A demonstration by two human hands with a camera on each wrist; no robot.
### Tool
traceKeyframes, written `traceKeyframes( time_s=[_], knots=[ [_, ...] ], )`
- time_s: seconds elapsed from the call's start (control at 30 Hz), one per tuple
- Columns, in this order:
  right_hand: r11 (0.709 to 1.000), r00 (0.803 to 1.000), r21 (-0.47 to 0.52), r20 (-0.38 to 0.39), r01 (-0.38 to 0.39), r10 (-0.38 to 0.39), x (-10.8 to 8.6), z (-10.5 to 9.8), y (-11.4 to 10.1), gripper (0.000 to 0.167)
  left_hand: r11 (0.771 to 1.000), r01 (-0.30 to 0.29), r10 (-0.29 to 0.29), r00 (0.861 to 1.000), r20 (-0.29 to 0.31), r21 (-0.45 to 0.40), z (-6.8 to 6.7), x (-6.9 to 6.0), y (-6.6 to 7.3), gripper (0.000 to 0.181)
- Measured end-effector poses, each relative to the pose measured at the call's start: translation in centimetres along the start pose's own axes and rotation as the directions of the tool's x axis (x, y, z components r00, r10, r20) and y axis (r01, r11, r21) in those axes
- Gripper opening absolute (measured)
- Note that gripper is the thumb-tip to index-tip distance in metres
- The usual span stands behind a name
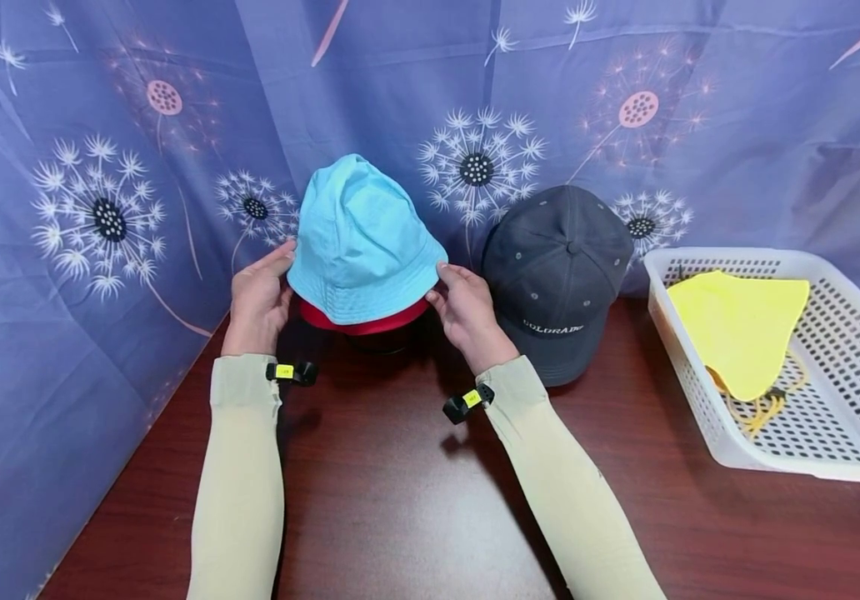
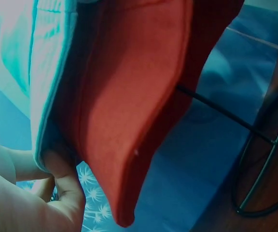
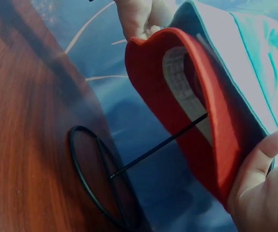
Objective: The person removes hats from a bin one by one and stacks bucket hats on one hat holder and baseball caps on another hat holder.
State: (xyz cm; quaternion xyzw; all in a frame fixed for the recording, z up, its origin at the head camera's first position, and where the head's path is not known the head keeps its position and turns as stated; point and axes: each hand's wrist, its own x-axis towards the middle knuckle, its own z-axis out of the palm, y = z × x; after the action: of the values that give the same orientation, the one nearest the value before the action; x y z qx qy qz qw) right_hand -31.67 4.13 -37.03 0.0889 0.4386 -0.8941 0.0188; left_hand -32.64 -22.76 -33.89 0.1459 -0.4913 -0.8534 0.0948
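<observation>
A light blue bucket hat [image 1: 362, 242] sits over a red hat [image 1: 400, 318], whose brim shows below it. My left hand [image 1: 259, 300] pinches the blue brim at its left side, thumb and fingers on the edge in the left wrist view. On the opposite side my right hand [image 1: 467, 312] pinches the same brim. The red hat's brim [image 2: 134, 96] hangs apart from the blue one in the left wrist view. Under the hats, a thin black wire stand [image 3: 158, 147] rises from a round base on the table. The stand's top is hidden inside the hats.
A dark grey cap [image 1: 565, 275] with lettering stands just right of my right hand. Farther right, a white perforated basket [image 1: 835, 433] holds a yellow cloth item [image 1: 741, 325] with yellow cords. A blue dandelion-print curtain [image 1: 370, 75] hangs behind the brown table [image 1: 392, 500].
</observation>
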Motion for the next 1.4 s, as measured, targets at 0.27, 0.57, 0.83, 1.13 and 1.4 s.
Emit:
traceKeyframes(
  time_s=[0.27, 0.57, 0.83, 1.13, 1.4],
  knots=[
    [0.999, 0.998, -0.026, -0.035, -0.043, 0.042, 0.7, -0.8, 0.9, 0.007, 0.998, 0.052, -0.052, 0.999, -0.003, 0.025, -0.5, 0.4, -0.6, 0.038],
    [0.992, 0.993, -0.035, -0.022, -0.119, 0.118, 1.8, -2.0, 1.8, 0.008, 0.996, 0.076, -0.076, 0.997, -0.003, 0.051, -1.0, 1.1, -1.3, 0.035],
    [0.989, 0.99, -0.044, -0.003, -0.143, 0.143, 2.3, -2.5, 2.4, 0.007, 0.991, 0.08, -0.079, 0.997, -0.008, 0.105, -1.2, 1.4, -1.8, 0.037],
    [0.99, 0.994, -0.091, -0.004, -0.111, 0.111, 2.6, -2.8, 3.1, 0.011, 0.988, 0.055, -0.053, 0.998, -0.021, 0.145, -1.1, 1.7, -2.5, 0.034],
    [0.986, 0.998, -0.159, 0.028, -0.052, 0.057, 2.4, -2.8, 3.3, 0.015, 0.976, 0.051, -0.047, 0.999, -0.024, 0.213, -1.2, 1.5, -2.4, 0.035]
  ],
)
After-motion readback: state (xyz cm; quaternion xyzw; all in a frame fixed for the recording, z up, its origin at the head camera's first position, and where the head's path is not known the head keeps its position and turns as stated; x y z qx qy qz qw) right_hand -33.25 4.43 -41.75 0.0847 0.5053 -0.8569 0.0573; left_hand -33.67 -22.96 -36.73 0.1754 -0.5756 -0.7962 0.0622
